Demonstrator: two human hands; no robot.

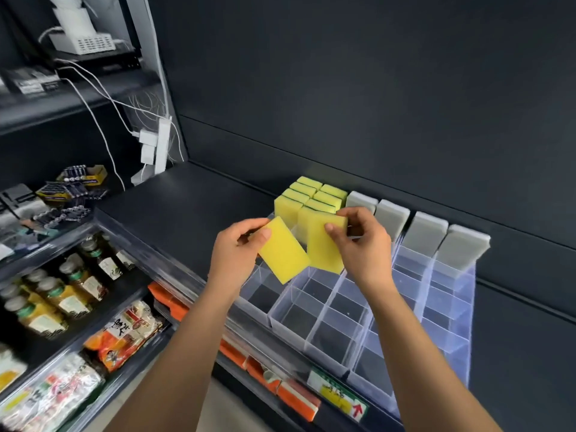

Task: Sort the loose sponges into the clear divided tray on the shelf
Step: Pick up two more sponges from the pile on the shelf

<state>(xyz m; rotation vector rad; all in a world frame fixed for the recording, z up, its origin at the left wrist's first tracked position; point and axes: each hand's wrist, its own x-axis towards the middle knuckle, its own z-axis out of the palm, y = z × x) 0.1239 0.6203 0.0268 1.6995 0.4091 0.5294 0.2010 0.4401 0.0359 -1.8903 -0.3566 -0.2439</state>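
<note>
My left hand point(238, 247) pinches one yellow sponge point(285, 252) above the tray's near-left cells. My right hand point(363, 241) pinches a second yellow sponge point(324, 244) by its top edge, upright, right beside the first. Below them the clear divided tray point(327, 325) lies on the dark shelf. Several yellow sponges point(311, 194) stand on edge in its two far-left columns. Several grey sponges point(427, 229) stand at the far ends of the columns to the right. The near cells hold nothing.
The dark shelf point(187, 213) stretches left of the tray, with a dark back wall behind. Lower left shelves carry bottles point(74, 285), snack packets point(131, 332) and batteries point(74, 182). A white power strip point(162, 145) with cables hangs at the back left. Orange packs point(296, 397) sit below the tray.
</note>
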